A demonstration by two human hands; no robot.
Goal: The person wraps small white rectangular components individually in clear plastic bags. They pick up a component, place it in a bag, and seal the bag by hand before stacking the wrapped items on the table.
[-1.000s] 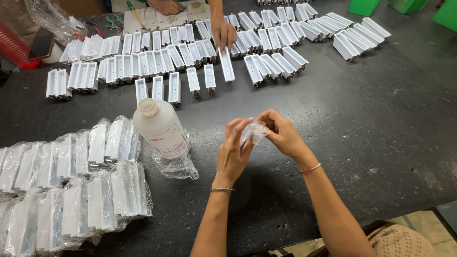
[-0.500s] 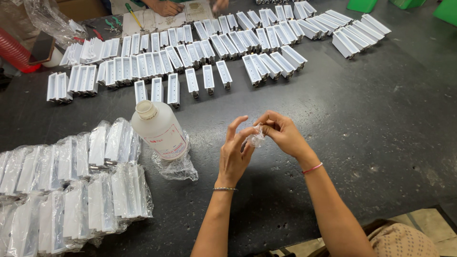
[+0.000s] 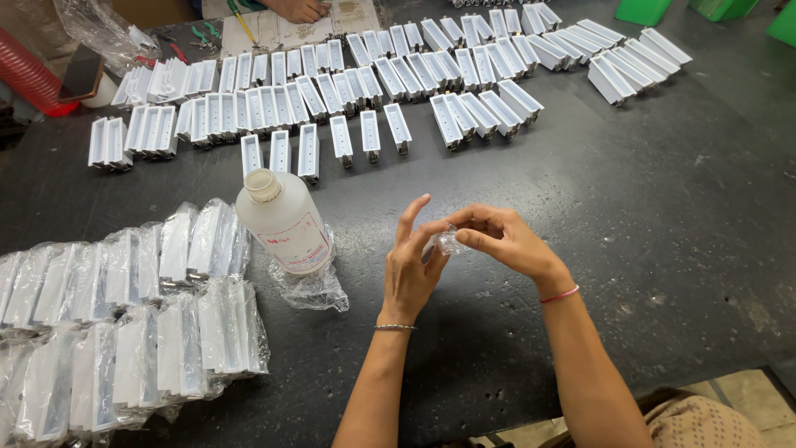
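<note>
Pinching a small clear plastic bag (image 3: 448, 241) between both hands above the table's (image 3: 663, 249) near edge, the left hand (image 3: 412, 270) and right hand (image 3: 502, 241) grip its thin rim, which looks light, limp, slippery and best held by its edges.

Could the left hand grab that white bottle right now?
Probably not right away. The left hand and right hand are both pinching a small clear bag. The white bottle stands close by with bare table between, but the hand is busy.
</note>
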